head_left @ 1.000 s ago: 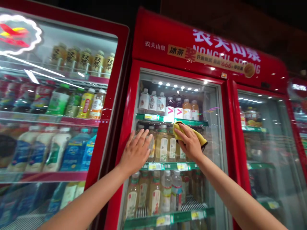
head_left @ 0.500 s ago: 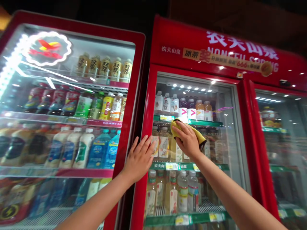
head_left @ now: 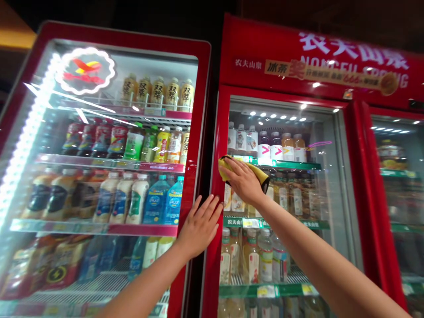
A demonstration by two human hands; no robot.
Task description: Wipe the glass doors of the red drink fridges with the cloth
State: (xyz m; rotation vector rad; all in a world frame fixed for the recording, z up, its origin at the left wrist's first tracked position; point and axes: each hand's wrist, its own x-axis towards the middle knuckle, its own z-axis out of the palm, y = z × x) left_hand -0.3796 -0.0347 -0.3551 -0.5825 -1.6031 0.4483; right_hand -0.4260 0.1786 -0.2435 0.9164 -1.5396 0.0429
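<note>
My right hand [head_left: 244, 180] presses a yellow cloth with dark edging [head_left: 261, 174] flat against the glass door [head_left: 321, 194] of a red drinks fridge [head_left: 217, 145], close to the door's left frame. Its fingers lie stretched over the cloth, which pokes out above and to the right of them. Lower and to the left, my left hand [head_left: 201, 229] rests with fingers spread on the red left frame of the same fridge. It holds nothing. Part of the cloth is hidden beneath my right palm.
On the left stands a second red-framed fridge [head_left: 202, 106] with bottles on several shelves. A dark gap [head_left: 209, 163] separates the two. Behind the wiped glass are rows of bottles [head_left: 265, 256]. Further right is another glass door [head_left: 394, 198] with a red frame.
My right hand has slid the cloth leftward across the glass to the door's left edge. My left hand stays on the frame. The whole view has shifted, with both fridges appearing further right.
</note>
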